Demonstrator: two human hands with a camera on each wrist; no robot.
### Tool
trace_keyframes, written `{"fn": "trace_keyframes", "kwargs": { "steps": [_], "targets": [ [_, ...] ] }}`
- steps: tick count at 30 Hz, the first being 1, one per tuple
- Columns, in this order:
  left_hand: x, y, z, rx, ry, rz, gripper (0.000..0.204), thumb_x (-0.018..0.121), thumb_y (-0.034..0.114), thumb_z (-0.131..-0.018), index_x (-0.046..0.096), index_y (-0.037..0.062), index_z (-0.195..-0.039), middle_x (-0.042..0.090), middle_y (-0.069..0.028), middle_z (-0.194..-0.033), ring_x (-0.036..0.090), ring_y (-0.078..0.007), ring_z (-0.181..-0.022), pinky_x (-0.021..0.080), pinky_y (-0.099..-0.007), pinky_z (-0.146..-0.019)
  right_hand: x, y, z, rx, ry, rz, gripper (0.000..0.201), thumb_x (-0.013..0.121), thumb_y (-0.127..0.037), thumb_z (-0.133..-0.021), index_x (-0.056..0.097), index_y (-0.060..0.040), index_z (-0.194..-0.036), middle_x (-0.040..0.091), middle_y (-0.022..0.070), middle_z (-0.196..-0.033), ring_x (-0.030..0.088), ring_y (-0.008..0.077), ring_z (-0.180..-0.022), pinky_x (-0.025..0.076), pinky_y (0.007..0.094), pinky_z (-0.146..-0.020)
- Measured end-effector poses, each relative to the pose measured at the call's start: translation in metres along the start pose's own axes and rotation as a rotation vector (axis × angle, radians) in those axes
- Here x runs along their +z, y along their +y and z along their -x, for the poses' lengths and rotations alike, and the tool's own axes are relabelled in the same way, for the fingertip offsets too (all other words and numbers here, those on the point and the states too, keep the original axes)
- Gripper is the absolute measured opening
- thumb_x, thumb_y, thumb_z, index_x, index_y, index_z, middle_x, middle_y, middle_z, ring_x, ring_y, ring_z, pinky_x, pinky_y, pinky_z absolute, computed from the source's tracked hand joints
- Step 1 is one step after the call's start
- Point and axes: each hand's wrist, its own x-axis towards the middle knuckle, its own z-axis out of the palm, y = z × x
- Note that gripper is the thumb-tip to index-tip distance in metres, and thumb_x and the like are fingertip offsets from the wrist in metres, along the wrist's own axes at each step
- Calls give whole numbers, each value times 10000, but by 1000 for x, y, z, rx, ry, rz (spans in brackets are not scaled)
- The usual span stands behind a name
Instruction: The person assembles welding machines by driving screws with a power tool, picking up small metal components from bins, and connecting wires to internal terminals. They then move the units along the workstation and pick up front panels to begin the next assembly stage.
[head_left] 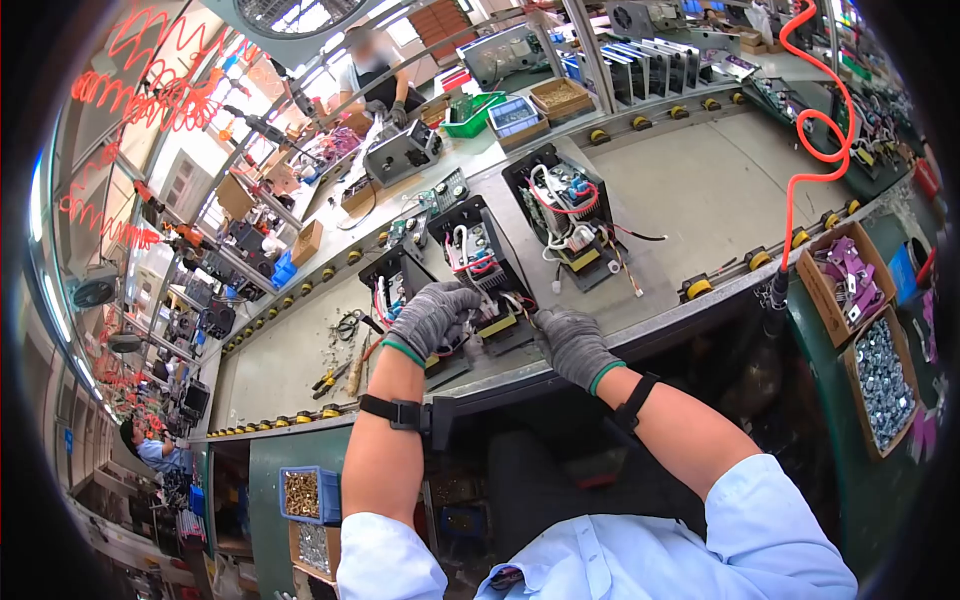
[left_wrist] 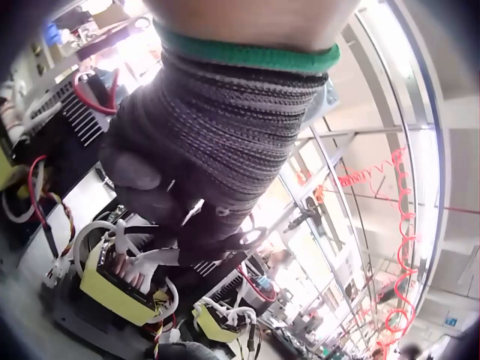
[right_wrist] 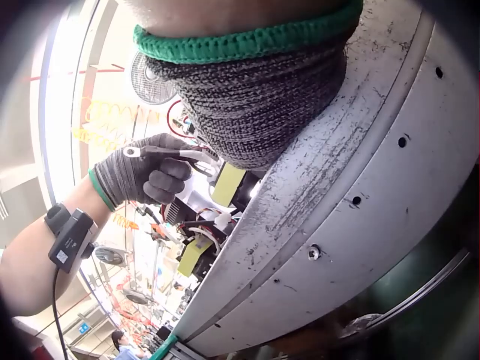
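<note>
My gloved left hand (head_left: pixel 432 318) is over the middle black open-topped power unit (head_left: pixel 485 250). Its curled fingers grip a slim metal tool (right_wrist: pixel 133 152) with a ring-shaped end, whose other end reaches the white wires by the unit's yellow-wrapped transformer (left_wrist: pixel 120 289). On the unit's right side, my gloved right hand (head_left: pixel 578 347) pinches thin coloured wires (head_left: pixel 517 299) at its fingertips; the glove cuff hides most of its fingers in the right wrist view. Similar units stand close by, one (head_left: pixel 395 280) to the left, partly behind the left hand, another (head_left: pixel 560 205) to the right.
Pliers (head_left: pixel 332 378) and other hand tools lie left on the metal bench (head_left: pixel 270 365). Boxes of purple parts (head_left: pixel 850 278) and small metal pieces (head_left: pixel 882 385) stand at right. A red coiled hose (head_left: pixel 850 110) hangs down at right. Another person (head_left: pixel 375 75) works across the bench.
</note>
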Motion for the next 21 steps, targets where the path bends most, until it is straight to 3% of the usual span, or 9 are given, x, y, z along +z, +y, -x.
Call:
{"fn": "trace_keyframes", "kwargs": {
  "steps": [2, 5, 12, 15, 16, 18, 20, 21],
  "targets": [
    [-4, 0, -6, 89, 27, -244, 242, 711, 202, -889, 726, 23, -1051, 683, -16, -798, 604, -98, -661, 492, -259, -601, 0, 0, 1, -14, 16, 2, 150, 649, -117, -885, 656, -75, -1029, 688, 189, -954, 684, 395, -930, 551, 495, -840],
    [-4, 14, -1, 87, 68, -469, 254, 709, 192, -892, 725, 13, -1071, 687, -18, -816, 611, -104, -711, 500, -267, -652, -1, -1, -2, 8, -28, 21, 150, 643, -114, -891, 657, -77, -1036, 690, 189, -956, 689, 394, -916, 557, 491, -835],
    [-7, 10, -20, 216, 161, -458, 157, 673, 182, -964, 699, 27, -973, 625, -17, -723, 557, -96, -606, 489, -299, -585, 7, 3, -1, -43, 57, 6, 121, 655, -132, -881, 642, -75, -986, 670, 180, -890, 670, 402, -850, 540, 505, -777],
    [-6, 18, -16, 13, 175, 142, 172, 694, 206, -971, 681, 42, -919, 609, -7, -710, 547, -75, -554, 431, -245, -488, 0, 0, -2, -30, 39, -8, 116, 651, -131, -882, 648, -77, -985, 669, 183, -895, 670, 397, -856, 542, 503, -780],
    [-8, 21, -15, 16, 176, 139, 172, 694, 206, -971, 681, 42, -919, 609, -7, -710, 547, -75, -554, 431, -245, -488, -4, -2, -2, -18, 23, 2, 127, 649, -123, -887, 653, -72, -1003, 679, 186, -920, 681, 392, -880, 550, 497, -801],
    [-12, 22, -5, 112, 151, -146, 176, 705, 214, -963, 679, 46, -917, 605, -8, -703, 525, -75, -500, 408, -232, -445, -4, -4, 0, -9, 3, 12, 139, 647, -116, -892, 658, -67, -1021, 689, 189, -946, 692, 387, -904, 557, 492, -821],
    [-11, 20, 12, 143, 173, -115, 165, 695, 200, -959, 693, 35, -968, 610, -15, -680, 505, -80, -467, 411, -238, -433, -5, -3, -1, -9, -8, 14, 149, 653, -115, -881, 655, -63, -1021, 686, 190, -942, 687, 388, -899, 552, 497, -814],
    [-20, 16, 15, 194, 190, -293, 186, 673, 190, -957, 704, 11, -998, 622, -28, -682, 535, -95, -494, 433, -252, -456, -4, -3, -1, -17, -6, 14, 149, 653, -115, -881, 655, -63, -1021, 686, 190, -942, 687, 388, -899, 552, 497, -814]
  ]
}}
